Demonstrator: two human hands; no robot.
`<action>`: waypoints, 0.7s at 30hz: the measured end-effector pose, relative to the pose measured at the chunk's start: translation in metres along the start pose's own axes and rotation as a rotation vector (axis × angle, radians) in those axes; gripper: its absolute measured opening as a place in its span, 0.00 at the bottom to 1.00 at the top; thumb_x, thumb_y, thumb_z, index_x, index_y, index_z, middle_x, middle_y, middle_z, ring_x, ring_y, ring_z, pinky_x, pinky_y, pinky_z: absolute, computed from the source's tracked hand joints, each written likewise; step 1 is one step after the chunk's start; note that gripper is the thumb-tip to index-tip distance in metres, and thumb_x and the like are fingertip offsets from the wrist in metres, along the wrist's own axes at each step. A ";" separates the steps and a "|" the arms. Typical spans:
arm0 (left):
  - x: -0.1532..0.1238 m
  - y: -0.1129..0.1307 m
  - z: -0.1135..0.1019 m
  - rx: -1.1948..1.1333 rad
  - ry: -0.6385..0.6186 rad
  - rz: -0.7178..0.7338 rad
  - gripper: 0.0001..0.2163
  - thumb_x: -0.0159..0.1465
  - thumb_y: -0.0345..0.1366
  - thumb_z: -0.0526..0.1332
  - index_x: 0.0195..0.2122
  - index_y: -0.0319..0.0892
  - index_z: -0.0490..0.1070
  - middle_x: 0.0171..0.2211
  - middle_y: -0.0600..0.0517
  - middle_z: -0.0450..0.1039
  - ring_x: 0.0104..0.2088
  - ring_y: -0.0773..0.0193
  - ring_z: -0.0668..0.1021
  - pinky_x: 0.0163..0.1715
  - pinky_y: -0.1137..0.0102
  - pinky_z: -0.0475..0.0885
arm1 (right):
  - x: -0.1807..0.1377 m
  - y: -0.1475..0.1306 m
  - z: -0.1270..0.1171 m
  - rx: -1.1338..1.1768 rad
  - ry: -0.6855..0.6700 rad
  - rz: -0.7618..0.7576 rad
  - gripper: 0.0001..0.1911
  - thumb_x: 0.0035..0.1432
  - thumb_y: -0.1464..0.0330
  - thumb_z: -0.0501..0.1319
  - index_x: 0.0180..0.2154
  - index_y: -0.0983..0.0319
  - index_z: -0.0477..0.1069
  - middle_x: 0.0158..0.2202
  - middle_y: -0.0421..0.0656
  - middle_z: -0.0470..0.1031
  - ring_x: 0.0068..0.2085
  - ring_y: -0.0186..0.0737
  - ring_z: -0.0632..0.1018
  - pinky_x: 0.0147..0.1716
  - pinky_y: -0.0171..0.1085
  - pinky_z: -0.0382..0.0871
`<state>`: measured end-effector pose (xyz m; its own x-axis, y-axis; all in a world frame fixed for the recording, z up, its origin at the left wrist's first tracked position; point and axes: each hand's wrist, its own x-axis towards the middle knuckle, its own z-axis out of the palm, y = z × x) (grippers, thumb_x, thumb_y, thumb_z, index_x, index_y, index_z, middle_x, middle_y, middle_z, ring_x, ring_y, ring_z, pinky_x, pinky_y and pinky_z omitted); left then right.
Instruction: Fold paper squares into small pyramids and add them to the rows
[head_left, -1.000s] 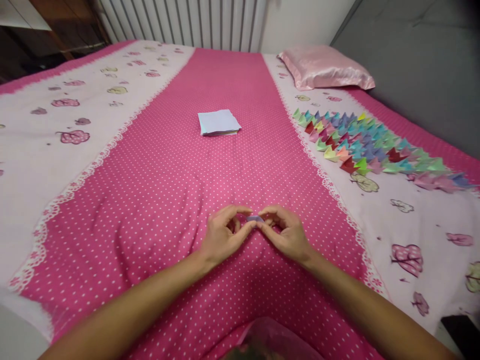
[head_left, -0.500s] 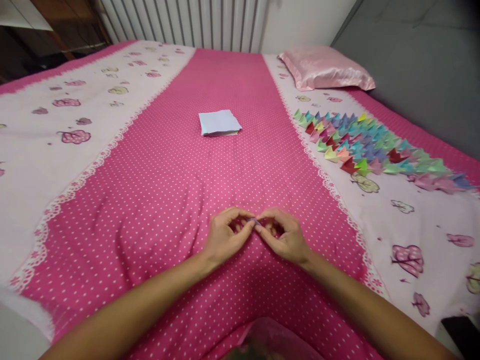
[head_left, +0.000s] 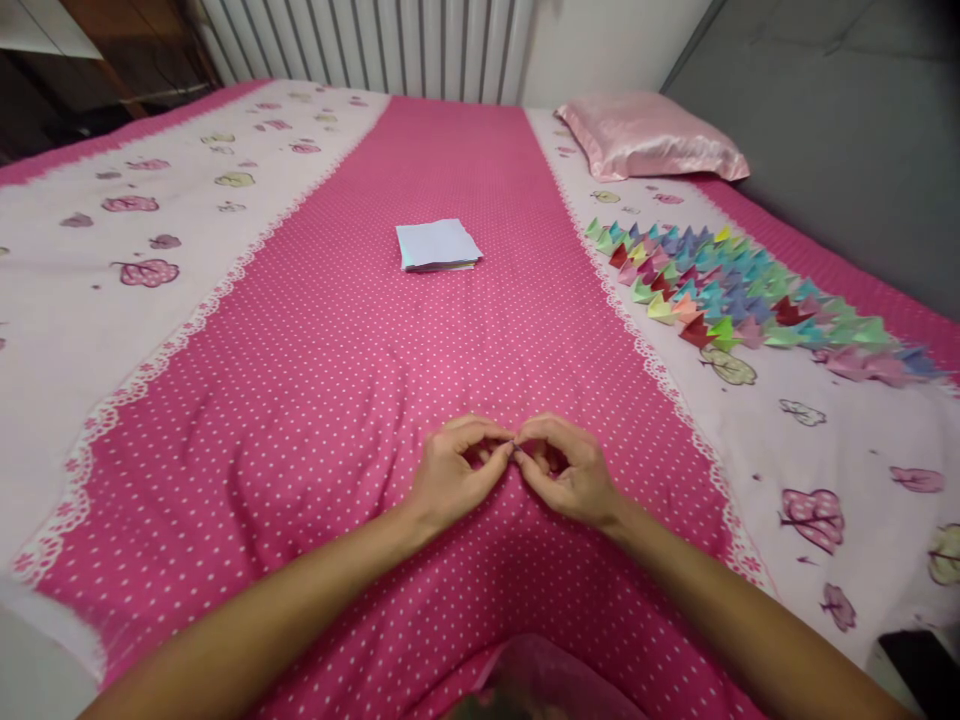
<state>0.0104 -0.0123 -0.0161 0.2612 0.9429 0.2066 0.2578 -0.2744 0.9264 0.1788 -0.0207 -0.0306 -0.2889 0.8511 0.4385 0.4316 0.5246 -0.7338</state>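
Observation:
Both hands meet fingertip to fingertip low on the pink dotted bedspread. My left hand and my right hand are curled, thumbs and forefingers pinched together on a small folded piece of paper, which is almost wholly hidden between the fingers. A stack of pale square paper sheets lies further up the pink strip, well out of reach of the hands.
Several folded paper pieces in many colours lie in rows on the white strip at the right. A pink satin pillow rests at the far right by a grey wall. A radiator stands behind the bed.
The fingertips have closed tighter together. The lilac paper piece that showed between the hands a second ago is now nearly hidden.

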 end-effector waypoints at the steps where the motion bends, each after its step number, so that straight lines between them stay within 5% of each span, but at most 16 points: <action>1: 0.000 0.000 0.000 0.000 0.000 0.004 0.05 0.57 0.32 0.61 0.33 0.38 0.76 0.30 0.47 0.76 0.29 0.66 0.75 0.29 0.71 0.72 | 0.000 0.000 0.000 -0.008 -0.001 -0.008 0.08 0.52 0.76 0.57 0.35 0.59 0.67 0.25 0.37 0.64 0.21 0.29 0.63 0.19 0.31 0.58; 21: 0.002 -0.002 0.002 -0.001 0.007 -0.018 0.06 0.57 0.32 0.61 0.34 0.39 0.77 0.30 0.48 0.76 0.29 0.66 0.75 0.27 0.72 0.71 | 0.001 0.001 -0.002 -0.094 -0.016 -0.062 0.10 0.52 0.76 0.56 0.36 0.59 0.67 0.25 0.38 0.65 0.23 0.32 0.66 0.21 0.32 0.61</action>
<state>0.0127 -0.0100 -0.0179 0.2504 0.9489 0.1922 0.2615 -0.2574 0.9302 0.1803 -0.0191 -0.0300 -0.3309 0.8167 0.4727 0.4904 0.5768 -0.6533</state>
